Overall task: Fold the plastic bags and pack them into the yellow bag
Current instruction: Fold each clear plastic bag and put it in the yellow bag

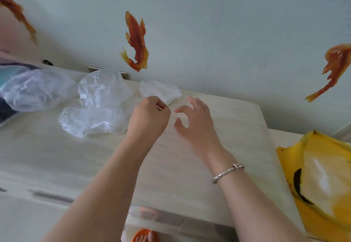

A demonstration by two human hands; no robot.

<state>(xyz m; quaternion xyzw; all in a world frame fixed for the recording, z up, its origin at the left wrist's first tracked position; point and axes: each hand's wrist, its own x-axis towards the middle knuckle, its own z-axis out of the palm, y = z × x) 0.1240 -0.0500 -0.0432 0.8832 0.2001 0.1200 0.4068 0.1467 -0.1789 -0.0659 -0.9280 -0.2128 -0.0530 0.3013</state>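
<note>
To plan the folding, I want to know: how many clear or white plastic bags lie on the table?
4: one at far left, one beside it, one nearer, and a white one that the left hand pinches. Others may be hidden.

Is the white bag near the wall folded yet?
Not folded: the white plastic bag lies crumpled on the tabletop, the left hand pinching its near edge.

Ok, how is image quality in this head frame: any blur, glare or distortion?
Head view: soft even daylight; wide-angle bending curves the table edge; glare patch on the yellow bag; fish decal at centre fairly sharp, the corner ones smeared; both hands slightly soft.
</note>
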